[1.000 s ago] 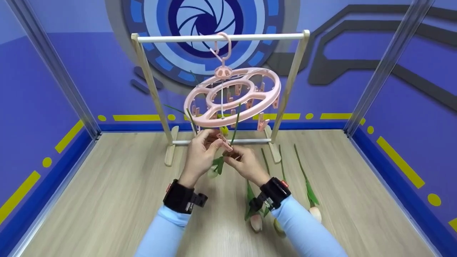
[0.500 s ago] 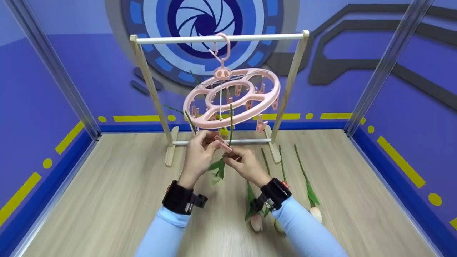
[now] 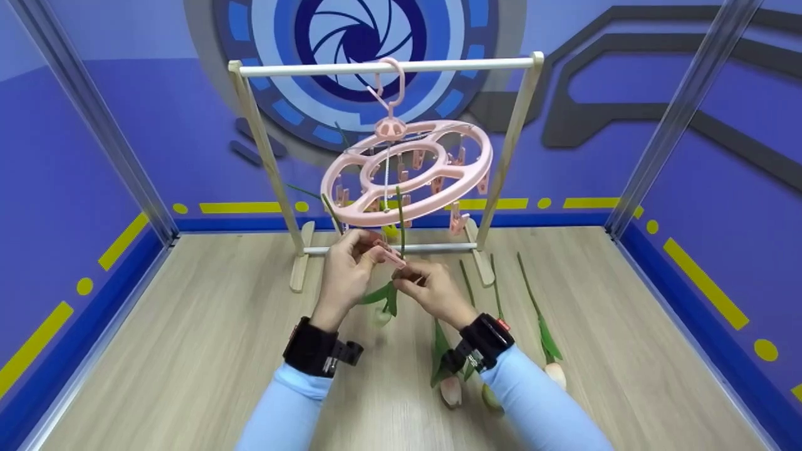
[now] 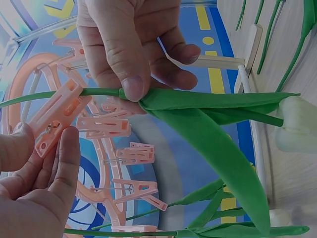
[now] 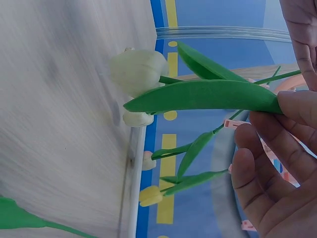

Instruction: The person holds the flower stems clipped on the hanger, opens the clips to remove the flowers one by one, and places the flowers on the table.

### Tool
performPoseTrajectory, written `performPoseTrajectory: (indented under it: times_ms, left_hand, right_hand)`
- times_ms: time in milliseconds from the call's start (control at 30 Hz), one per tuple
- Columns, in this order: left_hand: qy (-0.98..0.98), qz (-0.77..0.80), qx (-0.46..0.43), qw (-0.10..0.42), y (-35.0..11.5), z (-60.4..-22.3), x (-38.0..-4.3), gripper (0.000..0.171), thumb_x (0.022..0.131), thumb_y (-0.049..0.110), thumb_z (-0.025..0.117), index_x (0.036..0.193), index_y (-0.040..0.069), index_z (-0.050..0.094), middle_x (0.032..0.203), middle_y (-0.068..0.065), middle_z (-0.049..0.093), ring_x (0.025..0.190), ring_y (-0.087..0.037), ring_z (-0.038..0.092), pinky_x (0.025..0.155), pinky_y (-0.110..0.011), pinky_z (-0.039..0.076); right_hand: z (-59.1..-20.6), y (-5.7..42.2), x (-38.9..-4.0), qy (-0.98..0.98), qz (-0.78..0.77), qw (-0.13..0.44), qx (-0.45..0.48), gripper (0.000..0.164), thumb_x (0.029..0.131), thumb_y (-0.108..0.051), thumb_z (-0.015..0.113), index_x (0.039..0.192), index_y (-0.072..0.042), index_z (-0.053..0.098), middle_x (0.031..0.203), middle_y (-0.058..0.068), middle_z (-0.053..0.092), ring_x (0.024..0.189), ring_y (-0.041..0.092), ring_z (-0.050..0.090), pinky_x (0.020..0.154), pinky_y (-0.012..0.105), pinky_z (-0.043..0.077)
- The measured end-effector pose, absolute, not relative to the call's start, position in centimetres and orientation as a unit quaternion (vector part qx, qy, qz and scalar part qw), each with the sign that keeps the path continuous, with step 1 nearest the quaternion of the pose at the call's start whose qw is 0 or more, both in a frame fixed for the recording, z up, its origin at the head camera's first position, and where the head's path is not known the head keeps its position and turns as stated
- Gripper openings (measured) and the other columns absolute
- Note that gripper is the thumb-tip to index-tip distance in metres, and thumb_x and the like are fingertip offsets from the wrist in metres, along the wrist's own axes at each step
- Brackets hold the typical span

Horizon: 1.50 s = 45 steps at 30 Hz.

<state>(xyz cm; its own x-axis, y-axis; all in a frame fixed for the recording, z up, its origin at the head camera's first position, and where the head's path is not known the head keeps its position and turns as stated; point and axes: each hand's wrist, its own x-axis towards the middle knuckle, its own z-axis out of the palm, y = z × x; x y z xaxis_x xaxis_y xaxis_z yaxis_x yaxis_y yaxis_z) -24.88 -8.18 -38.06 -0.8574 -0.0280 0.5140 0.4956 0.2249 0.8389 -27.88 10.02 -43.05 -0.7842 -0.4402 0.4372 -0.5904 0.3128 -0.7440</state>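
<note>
My left hand pinches a pink clothespin between thumb and fingers, just below the rim of a round pink clip hanger. With thumb and fingers, my right hand holds an artificial white tulip head down, where its green leaves join the stem. The tulip's stem rises past the clothespin; in the left wrist view the clothespin's jaw end overlaps the stem. Other tulips hang from the hanger, among them a yellow tulip. Several other pink clothespins dangle from the ring.
The hanger hooks over the white top bar of a wooden-sided rack. Right of centre on the table, a pink-white tulip, a yellowish tulip and another pale tulip lie with stems pointing away. Blue printed walls surround the table.
The held tulip's stem has shifted left and stands more upright, closer to the clothespin. Its flower head and leaves have swung slightly. Both hands stay almost in place.
</note>
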Motion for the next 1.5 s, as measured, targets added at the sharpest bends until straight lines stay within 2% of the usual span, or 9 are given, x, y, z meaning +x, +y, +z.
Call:
performPoseTrajectory:
  times_ms: [200, 567, 833, 1500]
  left_hand:
    - [-0.755, -0.600, -0.150, 0.217, -8.24, -37.97, -24.89, 0.012, 0.094, -0.002, 0.070, 0.104, -0.009, 0.068, 0.100, -0.021, 0.070, 0.085, -0.030, 0.071, 0.074, -0.025, 0.057]
    - [-0.739, -0.619, -0.163, 0.211, -8.28, -38.09, -24.78, 0.011, 0.097, -0.001, 0.069, 0.104, -0.009, 0.066, 0.100, -0.021, 0.070, 0.086, -0.030, 0.070, 0.076, -0.024, 0.056]
    - [-0.748, -0.614, -0.148, 0.206, -8.36, -38.13, -24.76, 0.017, 0.097, -0.001, 0.069, 0.110, -0.011, 0.067, 0.103, -0.021, 0.069, 0.088, -0.031, 0.070, 0.077, -0.025, 0.058]
    - [-0.739, -0.608, -0.188, 0.222, -8.44, -38.30, -24.80, 0.012, 0.097, 0.000, 0.068, 0.105, -0.008, 0.067, 0.101, -0.021, 0.068, 0.089, -0.032, 0.070, 0.077, -0.023, 0.055]
  right_hand:
    - [-43.11, 10.03, -27.80, -0.814, 0.484, 0.071, 0.313, 0.009, 0.095, -0.006, 0.071, 0.100, -0.002, 0.077, 0.094, 0.009, 0.076, 0.081, 0.017, 0.067, 0.072, 0.026, 0.055]
    - [-43.06, 10.07, -27.78, -0.809, 0.494, 0.065, 0.312, 0.008, 0.096, -0.005, 0.070, 0.099, -0.001, 0.077, 0.091, 0.010, 0.075, 0.079, 0.015, 0.065, 0.071, 0.025, 0.053]
    - [-43.17, 10.22, -27.79, -0.808, 0.492, 0.063, 0.318, 0.008, 0.096, -0.007, 0.071, 0.099, -0.002, 0.077, 0.093, 0.008, 0.075, 0.078, 0.013, 0.062, 0.069, 0.024, 0.051]
    - [-43.34, 10.70, -27.51, -0.804, 0.489, 0.079, 0.329, 0.006, 0.096, -0.005, 0.072, 0.096, -0.004, 0.078, 0.093, 0.008, 0.075, 0.077, 0.012, 0.063, 0.069, 0.023, 0.051]
